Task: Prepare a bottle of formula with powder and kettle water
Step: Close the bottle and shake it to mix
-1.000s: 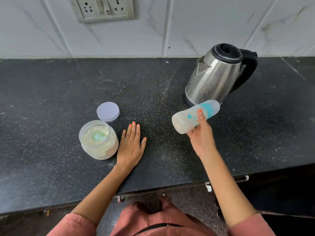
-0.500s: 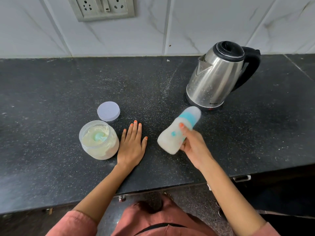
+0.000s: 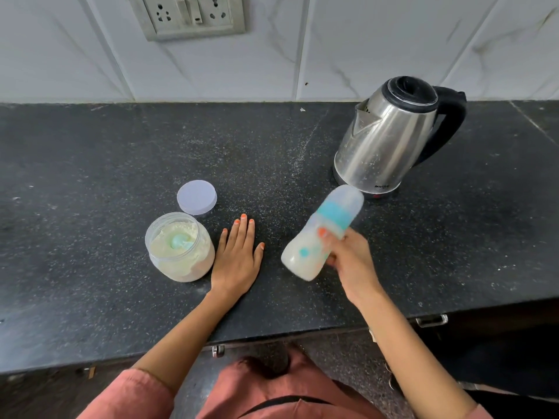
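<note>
My right hand [image 3: 349, 261] grips a capped baby bottle [image 3: 320, 234] with a teal collar, tilted with its cap toward the kettle and its base toward me. The bottle is blurred and holds milky white liquid. My left hand [image 3: 237, 255] rests flat on the black counter [image 3: 90, 152], right beside an open clear jar of pale formula powder [image 3: 179, 247] with a teal scoop lying in it. The jar's round lid [image 3: 197, 197] lies just behind the jar. A steel kettle [image 3: 390, 137] with a black lid and handle stands at the back right.
A switch and socket plate [image 3: 189, 15] is on the white tiled wall behind. The counter's front edge [image 3: 272, 335] runs just ahead of my body, with cabinet handles [image 3: 431, 320] under it.
The bottle swung from lying level near the kettle down to a steep tilt closer to me, and is blurred with motion. My left hand has stayed flat on the counter.
</note>
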Demonstrator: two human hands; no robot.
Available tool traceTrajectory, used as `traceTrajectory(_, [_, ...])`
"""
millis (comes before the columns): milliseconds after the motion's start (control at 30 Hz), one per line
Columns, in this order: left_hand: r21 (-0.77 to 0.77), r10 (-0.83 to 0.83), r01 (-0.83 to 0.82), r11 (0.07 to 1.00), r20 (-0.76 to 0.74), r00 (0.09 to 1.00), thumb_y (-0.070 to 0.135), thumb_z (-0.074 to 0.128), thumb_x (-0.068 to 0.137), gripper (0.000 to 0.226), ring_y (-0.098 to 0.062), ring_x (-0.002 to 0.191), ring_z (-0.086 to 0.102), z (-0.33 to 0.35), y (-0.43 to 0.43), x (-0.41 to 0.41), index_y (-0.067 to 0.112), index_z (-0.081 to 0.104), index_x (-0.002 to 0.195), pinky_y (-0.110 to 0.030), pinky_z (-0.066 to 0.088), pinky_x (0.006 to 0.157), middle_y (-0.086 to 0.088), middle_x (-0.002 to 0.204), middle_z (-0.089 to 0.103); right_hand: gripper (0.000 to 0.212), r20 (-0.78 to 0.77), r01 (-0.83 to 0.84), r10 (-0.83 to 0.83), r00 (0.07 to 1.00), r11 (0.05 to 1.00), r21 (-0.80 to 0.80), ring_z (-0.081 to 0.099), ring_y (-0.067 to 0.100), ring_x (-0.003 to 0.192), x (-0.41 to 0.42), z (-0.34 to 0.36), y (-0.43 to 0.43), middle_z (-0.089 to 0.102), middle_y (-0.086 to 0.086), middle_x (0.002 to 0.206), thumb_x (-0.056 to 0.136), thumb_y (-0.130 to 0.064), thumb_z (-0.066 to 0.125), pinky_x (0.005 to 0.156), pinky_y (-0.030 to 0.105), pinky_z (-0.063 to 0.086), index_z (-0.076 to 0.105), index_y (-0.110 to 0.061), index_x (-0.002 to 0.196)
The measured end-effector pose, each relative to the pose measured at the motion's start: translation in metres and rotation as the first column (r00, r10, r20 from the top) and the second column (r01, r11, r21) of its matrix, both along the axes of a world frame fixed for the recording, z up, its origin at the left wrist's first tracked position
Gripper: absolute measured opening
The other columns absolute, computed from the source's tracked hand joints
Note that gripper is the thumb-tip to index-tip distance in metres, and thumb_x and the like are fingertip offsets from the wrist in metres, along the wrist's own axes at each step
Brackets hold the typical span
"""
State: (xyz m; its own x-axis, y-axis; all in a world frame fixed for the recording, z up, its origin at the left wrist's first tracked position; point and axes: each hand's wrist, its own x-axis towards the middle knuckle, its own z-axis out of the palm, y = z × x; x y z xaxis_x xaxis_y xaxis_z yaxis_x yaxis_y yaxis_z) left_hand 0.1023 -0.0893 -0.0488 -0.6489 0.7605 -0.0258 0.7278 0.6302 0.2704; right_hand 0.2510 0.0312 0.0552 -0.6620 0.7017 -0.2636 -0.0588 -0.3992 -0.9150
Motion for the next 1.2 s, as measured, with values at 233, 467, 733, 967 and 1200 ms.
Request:
traceTrajectory(233, [-0.016,0.002,-0.002,1.0,-0.014,1.0,0.038,0.018,0.1,0.057,-0.015,0.145,-0.006,-0.001,0.0,0.0,0.014,0.002,0.149,-0.033,-0.007,0.115,-0.002,0.158,-0.004,0.031,0.12,-0.19,0.17,0.978,0.964,0.185,0.067,0.004,0.076,0.002,0.001,-0.011,0.074,-0.011,0.078,0.056,-0.025,0.075,0.065,0.018,0.054,0.067,-0.021,0.085])
traceTrajectory(467, [-0.002,0.005,-0.005,1.0,-0.02,1.0,0.038,0.018,0.1,0.057,-0.015,0.145,-0.005,0.0,0.0,0.001,0.013,0.004,0.149,-0.033,-0.006,0.115,-0.002,0.158,-0.003,0.034,-0.042,0.113,-0.115,0.993,0.993,-0.027,0.068,0.01,0.084,-0.004,-0.001,-0.004,0.072,-0.008,0.084,0.059,-0.029,0.071,0.073,0.027,0.057,0.064,-0.021,0.092])
traceTrajectory(733, [-0.002,0.008,-0.008,1.0,-0.011,1.0,0.037,0.019,0.1,0.057,-0.016,0.146,-0.004,0.003,0.0,0.002,0.012,0.004,0.149,-0.034,-0.006,0.116,-0.004,0.158,-0.003,0.017,-0.106,0.215,-0.233,0.967,0.964,-0.158,0.068,0.005,0.08,-0.005,0.006,0.007,0.073,-0.01,0.082,0.075,-0.025,0.066,0.067,0.023,0.056,0.065,-0.021,0.091])
traceTrajectory(967, [-0.002,0.0,0.0,1.0,-0.01,1.0,0.036,0.019,0.101,0.057,-0.017,0.145,-0.006,0.003,0.0,0.001,0.011,0.002,0.149,-0.03,-0.009,0.115,-0.005,0.158,-0.004,0.023,0.039,-0.094,0.09,0.995,0.985,0.141,0.067,0.003,0.073,0.006,0.007,-0.018,0.074,-0.01,0.076,0.063,-0.015,0.074,0.062,0.018,0.054,0.067,-0.019,0.085])
traceTrajectory(1200, [0.028,-0.002,0.002,1.0,-0.001,1.0,0.036,0.019,0.101,0.057,-0.016,0.145,-0.005,0.002,0.0,0.001,0.01,0.003,0.149,-0.027,-0.008,0.114,-0.005,0.158,-0.003,0.023,0.017,0.133,-0.132,0.991,0.99,-0.041,0.068,0.006,0.077,0.002,0.003,-0.011,0.073,-0.009,0.08,0.068,-0.028,0.069,0.064,0.023,0.056,0.066,-0.02,0.089])
